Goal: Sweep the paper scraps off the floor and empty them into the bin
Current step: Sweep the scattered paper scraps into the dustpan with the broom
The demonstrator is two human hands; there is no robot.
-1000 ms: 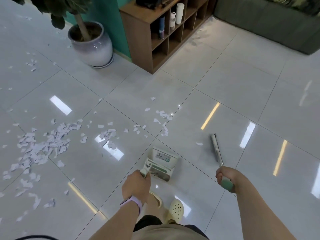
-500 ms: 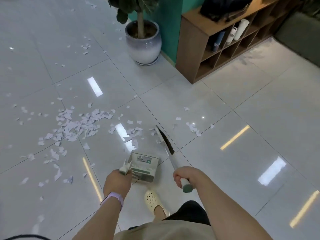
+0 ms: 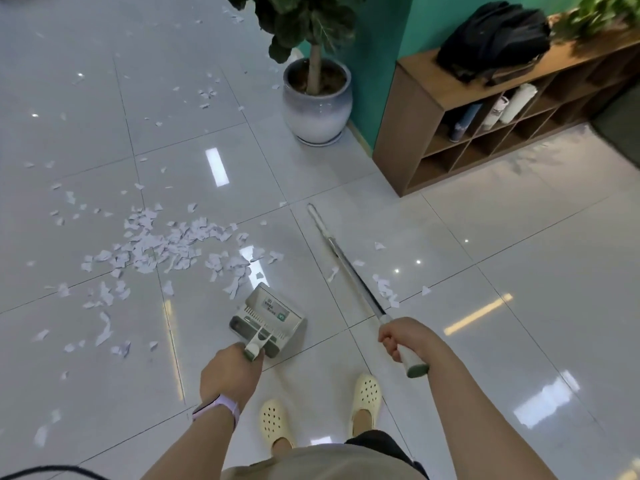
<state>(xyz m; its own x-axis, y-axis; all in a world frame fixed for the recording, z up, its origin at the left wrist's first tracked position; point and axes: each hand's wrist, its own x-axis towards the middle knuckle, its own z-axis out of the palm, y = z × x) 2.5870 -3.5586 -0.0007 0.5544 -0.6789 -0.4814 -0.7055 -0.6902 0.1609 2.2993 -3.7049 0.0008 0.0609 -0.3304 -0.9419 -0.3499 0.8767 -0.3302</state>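
White torn paper scraps (image 3: 166, 244) strewn over floor, grey-green dustpan (image 3: 268, 320) just beside them, long broom (image 3: 349, 268) raised

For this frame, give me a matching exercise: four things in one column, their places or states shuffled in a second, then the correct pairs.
Things
1. dustpan
2. broom
3. black backpack
4. big pile of paper scraps

Places or states
A. on top of the wooden shelf unit
B. on the floor tiles, ahead and left of the dustpan
C. its handle gripped by the left hand
D. its handle gripped by the right hand, head stretched out forward

Pairs: 1-C, 2-D, 3-A, 4-B
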